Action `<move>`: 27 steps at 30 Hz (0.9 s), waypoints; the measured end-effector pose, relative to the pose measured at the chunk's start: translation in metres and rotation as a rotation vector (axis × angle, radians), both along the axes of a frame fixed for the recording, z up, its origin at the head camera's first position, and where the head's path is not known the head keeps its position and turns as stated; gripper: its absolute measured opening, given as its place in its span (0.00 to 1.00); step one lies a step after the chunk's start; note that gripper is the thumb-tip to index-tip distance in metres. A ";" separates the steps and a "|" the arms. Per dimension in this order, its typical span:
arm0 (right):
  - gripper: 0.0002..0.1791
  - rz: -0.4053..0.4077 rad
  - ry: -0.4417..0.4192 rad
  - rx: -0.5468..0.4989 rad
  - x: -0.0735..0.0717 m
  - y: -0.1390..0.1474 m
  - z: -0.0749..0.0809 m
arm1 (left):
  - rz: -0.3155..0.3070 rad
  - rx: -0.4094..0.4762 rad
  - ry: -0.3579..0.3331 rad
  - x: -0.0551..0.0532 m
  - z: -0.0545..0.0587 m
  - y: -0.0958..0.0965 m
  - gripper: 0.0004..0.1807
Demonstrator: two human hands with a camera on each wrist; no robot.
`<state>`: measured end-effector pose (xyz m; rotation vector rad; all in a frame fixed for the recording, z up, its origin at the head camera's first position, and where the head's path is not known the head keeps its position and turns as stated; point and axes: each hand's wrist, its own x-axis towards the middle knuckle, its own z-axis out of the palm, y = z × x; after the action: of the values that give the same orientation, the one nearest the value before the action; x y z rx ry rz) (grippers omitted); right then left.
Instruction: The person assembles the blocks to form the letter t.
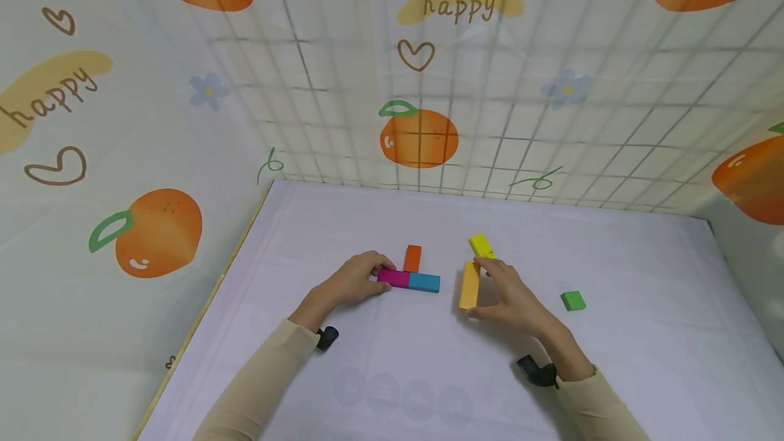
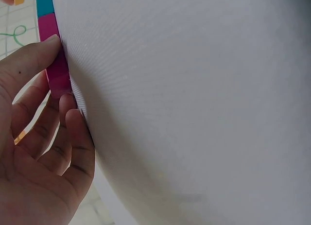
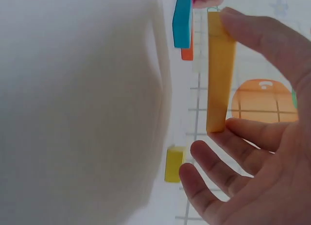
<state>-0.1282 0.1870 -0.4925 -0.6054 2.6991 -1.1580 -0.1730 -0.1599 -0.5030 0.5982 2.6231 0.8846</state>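
Observation:
My left hand pinches a magenta block between thumb and fingers at its left end. End to end with it lies a blue block, forming one row. An orange-red block stands out from the far side of that row. To the right, my right hand grips a long orange-yellow block by its two ends, thumb at the near end and fingers at the far one. In the right wrist view this block hangs above the white surface.
A yellow block lies just beyond the right hand's fingers. Farther right is a small green block. The white tabletop meets a hanging cloth printed with oranges at the back and left.

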 end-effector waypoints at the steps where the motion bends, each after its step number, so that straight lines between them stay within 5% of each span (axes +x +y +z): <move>1: 0.53 0.003 -0.003 0.001 0.000 -0.002 0.000 | 0.000 0.002 0.000 0.000 0.000 0.000 0.18; 27: 0.51 0.080 0.007 -0.012 0.010 -0.045 0.003 | 0.005 -0.011 -0.004 0.000 0.002 0.001 0.19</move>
<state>-0.1180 0.1422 -0.4892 -0.7139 2.6484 -1.1555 -0.1730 -0.1584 -0.5007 0.5872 2.6253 0.8712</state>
